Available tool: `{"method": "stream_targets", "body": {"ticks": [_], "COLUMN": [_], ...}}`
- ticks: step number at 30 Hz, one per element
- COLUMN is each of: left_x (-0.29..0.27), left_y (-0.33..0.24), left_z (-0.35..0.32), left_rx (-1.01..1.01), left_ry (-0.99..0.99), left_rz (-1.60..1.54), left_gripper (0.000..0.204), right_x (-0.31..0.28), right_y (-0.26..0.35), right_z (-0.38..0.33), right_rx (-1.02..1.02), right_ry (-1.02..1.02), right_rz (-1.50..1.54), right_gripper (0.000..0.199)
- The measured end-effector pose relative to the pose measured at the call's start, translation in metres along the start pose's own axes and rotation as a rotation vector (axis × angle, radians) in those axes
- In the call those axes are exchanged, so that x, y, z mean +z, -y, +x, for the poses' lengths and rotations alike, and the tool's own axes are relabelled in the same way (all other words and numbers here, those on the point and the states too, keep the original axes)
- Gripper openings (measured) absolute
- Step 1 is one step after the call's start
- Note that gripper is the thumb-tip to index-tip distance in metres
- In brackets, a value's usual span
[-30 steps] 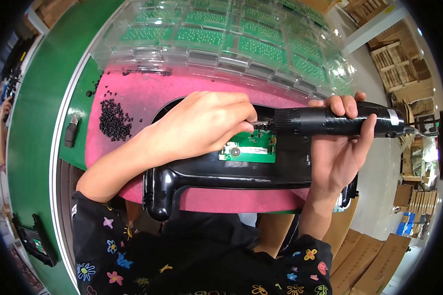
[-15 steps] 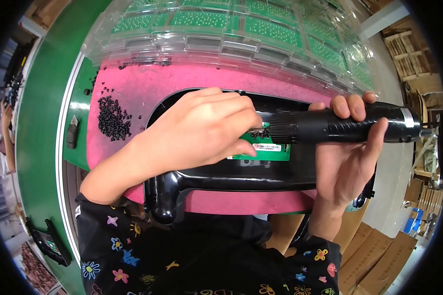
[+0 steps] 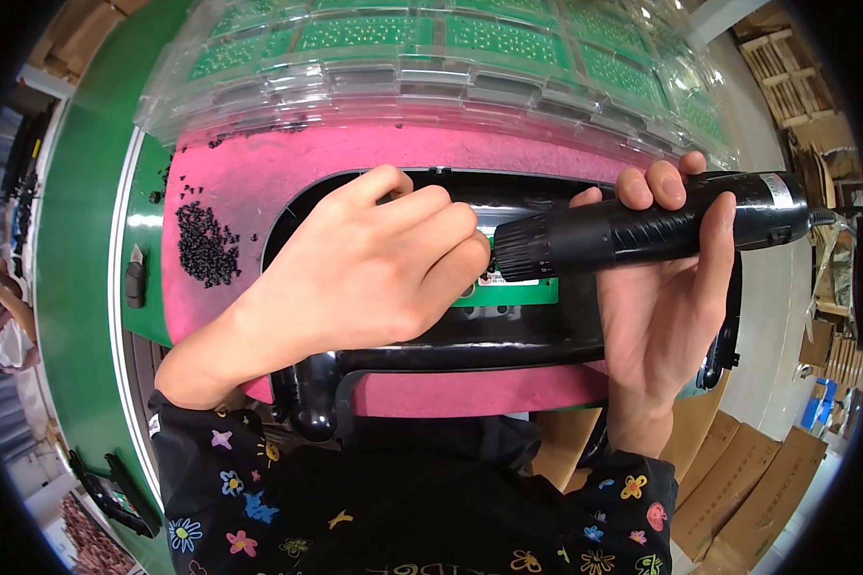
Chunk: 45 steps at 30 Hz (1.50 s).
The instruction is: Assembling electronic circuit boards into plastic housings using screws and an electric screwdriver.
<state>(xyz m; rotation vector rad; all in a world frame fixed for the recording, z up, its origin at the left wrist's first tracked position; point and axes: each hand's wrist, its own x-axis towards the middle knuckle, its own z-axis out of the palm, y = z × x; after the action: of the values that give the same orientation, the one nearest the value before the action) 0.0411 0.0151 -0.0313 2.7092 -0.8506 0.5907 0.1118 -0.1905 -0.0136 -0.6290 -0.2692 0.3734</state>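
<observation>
In my right hand is a black electric screwdriver, lying almost level, its ribbed nose toward the left and its cord at the right end. The curled fingers of my left hand close on a few small black screws, mostly hidden, right at the screwdriver's nose. The bit itself is hidden behind these fingers. Beneath both hands lies a long black plastic housing, open side up. A green circuit board with a white label rests inside it, partly covered by my left hand and the screwdriver.
A pink mat lies under the housing, with a pile of black screws at its left. Beside it is a small cutter knife. Clear plastic trays of green boards stand behind. Cardboard is at lower right. Another person's arm shows far left.
The screwdriver's nose has shifted left and tilted slightly downward. My left hand's fingers have curled in more, covering most of the screws seen before. The whole view has shifted a little.
</observation>
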Motion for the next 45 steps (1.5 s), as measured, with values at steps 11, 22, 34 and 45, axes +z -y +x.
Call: {"method": "stream_targets", "body": {"ticks": [11, 22, 34, 45], "left_x": [-0.006, 0.006, 0.002, 0.001], "left_y": [0.013, 0.015, 0.011, 0.01], "left_z": [-0.001, -0.006, -0.011, -0.011], "left_rx": [-0.244, -0.182, -0.204, -0.291], "left_ry": [-0.181, 0.031, 0.225, 0.241], "left_rz": [-0.232, -0.553, -0.415, -0.505], "left_gripper": [0.013, 0.011, 0.011, 0.009], "right_x": [0.003, -0.007, -0.008, 0.0], "right_y": [0.022, 0.029, 0.021, 0.011], "right_z": [-0.001, 0.006, 0.01, 0.029], "right_rx": [-0.23, -0.244, -0.243, -0.091], "right_ry": [0.201, 0.271, 0.328, 0.279], "right_rz": [-0.208, -0.569, -0.677, -0.763], "right_gripper": [0.032, 0.034, 0.034, 0.029]}}
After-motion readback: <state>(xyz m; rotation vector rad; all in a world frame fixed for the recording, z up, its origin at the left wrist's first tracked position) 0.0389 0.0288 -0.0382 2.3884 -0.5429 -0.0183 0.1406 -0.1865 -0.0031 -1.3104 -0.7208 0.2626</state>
